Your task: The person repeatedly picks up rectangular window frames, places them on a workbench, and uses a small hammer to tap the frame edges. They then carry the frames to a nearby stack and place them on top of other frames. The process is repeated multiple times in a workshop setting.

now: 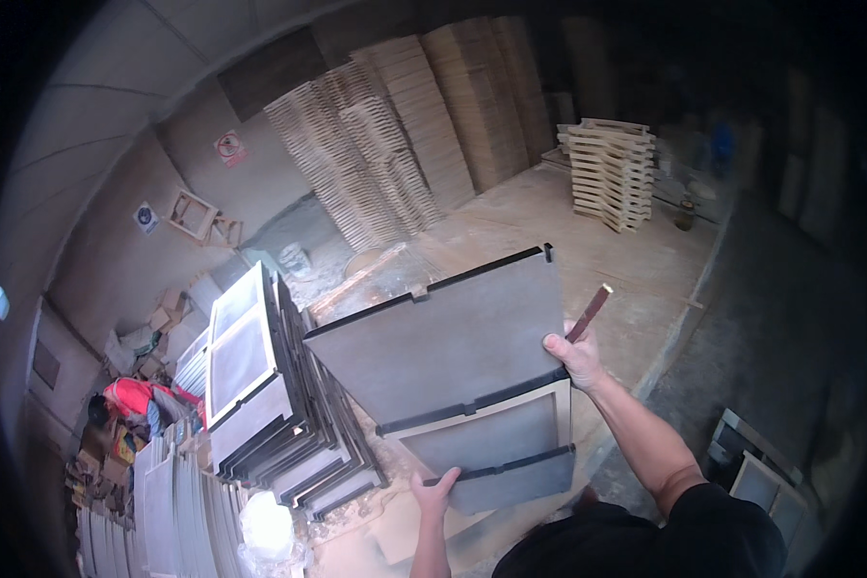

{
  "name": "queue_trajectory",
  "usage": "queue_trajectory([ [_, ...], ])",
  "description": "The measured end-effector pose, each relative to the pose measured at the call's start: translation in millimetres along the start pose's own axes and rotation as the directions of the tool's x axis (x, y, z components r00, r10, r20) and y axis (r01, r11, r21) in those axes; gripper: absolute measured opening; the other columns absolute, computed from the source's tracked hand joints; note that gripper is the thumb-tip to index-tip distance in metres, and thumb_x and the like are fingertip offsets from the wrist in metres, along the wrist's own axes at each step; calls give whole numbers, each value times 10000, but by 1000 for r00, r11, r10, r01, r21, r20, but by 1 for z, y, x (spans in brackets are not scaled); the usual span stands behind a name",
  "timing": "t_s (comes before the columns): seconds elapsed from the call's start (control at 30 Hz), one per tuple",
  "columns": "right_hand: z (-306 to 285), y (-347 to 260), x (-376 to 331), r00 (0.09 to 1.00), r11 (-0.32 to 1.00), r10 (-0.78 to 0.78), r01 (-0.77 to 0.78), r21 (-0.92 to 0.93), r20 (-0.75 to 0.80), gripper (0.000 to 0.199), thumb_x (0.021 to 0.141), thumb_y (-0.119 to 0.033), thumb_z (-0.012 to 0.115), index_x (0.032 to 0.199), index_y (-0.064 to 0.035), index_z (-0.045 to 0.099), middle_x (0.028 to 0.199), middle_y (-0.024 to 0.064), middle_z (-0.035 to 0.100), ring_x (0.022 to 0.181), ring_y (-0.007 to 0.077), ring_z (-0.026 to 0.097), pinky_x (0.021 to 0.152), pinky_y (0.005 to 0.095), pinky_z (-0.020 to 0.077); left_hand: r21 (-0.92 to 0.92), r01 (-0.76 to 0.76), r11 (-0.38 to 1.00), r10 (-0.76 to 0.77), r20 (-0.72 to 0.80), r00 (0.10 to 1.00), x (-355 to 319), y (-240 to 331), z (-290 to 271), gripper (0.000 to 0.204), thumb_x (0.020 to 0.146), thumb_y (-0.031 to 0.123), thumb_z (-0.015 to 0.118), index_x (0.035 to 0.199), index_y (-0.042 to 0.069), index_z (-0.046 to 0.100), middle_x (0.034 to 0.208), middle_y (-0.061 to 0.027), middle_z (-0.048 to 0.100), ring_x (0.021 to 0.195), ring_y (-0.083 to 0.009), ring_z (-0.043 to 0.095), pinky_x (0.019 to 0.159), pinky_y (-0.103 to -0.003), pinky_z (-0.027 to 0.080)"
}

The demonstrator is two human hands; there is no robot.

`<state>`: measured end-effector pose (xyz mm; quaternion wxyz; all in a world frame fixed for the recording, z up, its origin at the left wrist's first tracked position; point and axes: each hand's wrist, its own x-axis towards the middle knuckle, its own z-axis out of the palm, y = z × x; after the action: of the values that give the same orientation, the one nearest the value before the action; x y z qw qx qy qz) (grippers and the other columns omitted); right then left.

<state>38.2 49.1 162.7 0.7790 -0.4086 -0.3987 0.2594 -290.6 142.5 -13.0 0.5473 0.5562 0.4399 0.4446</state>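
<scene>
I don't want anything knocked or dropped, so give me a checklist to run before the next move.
1. Right hand at the right edge of the black-edged grey panels: ok.
2. Right hand otherwise free: not ok, it also holds a brown stick.
3. Left hand gripping at the lower left: cannot tell, some fingers are hidden.
4. Panels apart from the stack on the left: cannot tell from this angle.
5. Person in red away from the panels: ok, far left.

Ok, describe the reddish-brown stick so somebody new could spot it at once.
Start with the big grey, black-edged panel in the middle of the view. At its right edge is the person's right hand, and the reddish-brown stick juts up out of it. Its slim shape and pale tip set it apart from the broad panel beside it.
</scene>
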Motion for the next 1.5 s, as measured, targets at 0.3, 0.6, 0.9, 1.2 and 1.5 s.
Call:
queue_trajectory([
  [0.3,-72,42,-79,990,776,-139,132,-616,38,571,761,-289,872,1206,0,660,1111,127,705,998,179,647,887,343,526,218,46,975,-15,-142,990,6,-35,0,789,710,126,889,1346,-55,458,1254,-179,584,1093,-261,588,976,-385,485],
  [0.6,-79,37,-185,930,747,293,-367,-554,-220,851,715,-440,895,1361,5,565,1295,184,664,1180,218,653,1015,315,506,-8,-12,1000,13,39,999,-9,12,5,801,771,176,860,1324,-167,393,1234,-251,566,1014,-314,607,936,-426,533],
  [0.9,-111,44,-211,939,926,264,-310,-214,-220,607,817,-339,847,1263,24,654,1049,95,739,918,106,654,801,279,519,210,-162,964,143,101,985,-31,46,38,819,793,235,859,1368,-147,419,1291,-297,568,1087,-359,610,928,-479,537],
  [1.2,-187,-29,-270,811,893,345,-438,-101,-472,474,806,-374,863,1018,32,743,781,12,682,744,75,594,661,295,470,277,-222,935,120,342,932,-77,74,131,897,833,205,823,1498,-77,291,1341,-307,539,1087,-355,605,937,-475,536],
  [1.5,-267,-93,-316,719,955,74,-251,-159,-691,540,814,-491,828,940,25,733,722,-6,598,712,96,545,637,315,446,-9,47,999,-35,555,831,-135,80,281,636,893,170,763,1352,-143,453,1246,-237,609,1046,-310,640,944,-447,550],
])
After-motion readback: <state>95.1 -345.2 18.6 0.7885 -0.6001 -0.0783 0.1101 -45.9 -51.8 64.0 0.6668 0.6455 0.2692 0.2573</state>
